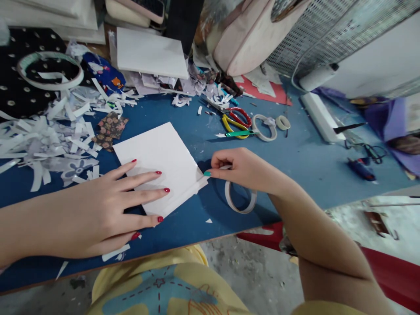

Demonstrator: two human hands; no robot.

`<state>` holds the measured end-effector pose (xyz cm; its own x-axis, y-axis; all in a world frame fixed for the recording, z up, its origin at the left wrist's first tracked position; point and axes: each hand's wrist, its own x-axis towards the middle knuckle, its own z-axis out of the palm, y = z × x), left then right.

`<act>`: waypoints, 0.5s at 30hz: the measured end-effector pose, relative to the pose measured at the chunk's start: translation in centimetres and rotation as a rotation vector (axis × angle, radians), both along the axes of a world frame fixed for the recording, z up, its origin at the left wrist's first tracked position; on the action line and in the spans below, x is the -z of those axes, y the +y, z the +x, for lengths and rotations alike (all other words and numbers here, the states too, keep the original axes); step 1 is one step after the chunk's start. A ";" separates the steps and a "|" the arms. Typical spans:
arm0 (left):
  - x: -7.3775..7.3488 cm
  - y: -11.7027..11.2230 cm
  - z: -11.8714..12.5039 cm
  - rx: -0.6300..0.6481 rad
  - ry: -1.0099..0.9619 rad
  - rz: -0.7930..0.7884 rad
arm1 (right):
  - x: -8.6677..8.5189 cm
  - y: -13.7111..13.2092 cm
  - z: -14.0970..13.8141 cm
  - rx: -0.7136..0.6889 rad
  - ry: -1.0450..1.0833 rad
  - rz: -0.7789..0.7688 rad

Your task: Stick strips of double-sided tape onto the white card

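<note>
A blue desk [305, 157] fills most of the view, its near edge running above a bare, gritty concrete floor [256, 271]. On it lies a white card [160, 162], set at a slant near the front edge. The left hand [108, 205] lies flat on the card's near-left part with fingers spread (nails painted red), pressing it down. The right hand [239, 168] is curled, its fingertips pressed together in a pinch on a strip of white tape at the card's right corner; the tape roll [241, 199] hangs just under this hand, standing on edge on the desk. To the left a heap of white paper scraps [49, 135] spreads over the surface, with a small piece of flowered fabric [110, 130] just beside the card's far corner. Further back lie scissors [234, 120] with red and yellow handles, two smaller tape rings [269, 127] beside them, and a white box [149, 54]. A pink bag [252, 35] and a metal mesh panel [328, 30] stand behind, and a white power strip [320, 116] rests at the right.
</note>
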<state>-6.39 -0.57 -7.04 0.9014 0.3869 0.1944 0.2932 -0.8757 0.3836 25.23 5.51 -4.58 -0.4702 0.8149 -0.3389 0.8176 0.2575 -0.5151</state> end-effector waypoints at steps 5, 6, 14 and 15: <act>-0.3 0.4 -0.1 0.038 0.021 0.029 | 0.0 0.0 0.0 -0.001 0.010 0.000; -0.4 0.5 -0.1 0.054 0.032 0.042 | 0.0 -0.1 0.0 0.001 0.011 0.001; -0.5 0.8 -0.1 0.082 0.044 0.079 | 0.3 -0.3 0.2 0.014 0.024 0.022; -0.5 0.8 -0.1 0.079 0.044 0.078 | 0.4 -0.3 0.2 0.012 0.024 0.023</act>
<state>-6.52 0.21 -6.54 0.9369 0.2991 0.1812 0.2366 -0.9237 0.3015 25.43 5.26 -4.94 -0.4678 0.8282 -0.3086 0.8081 0.2594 -0.5289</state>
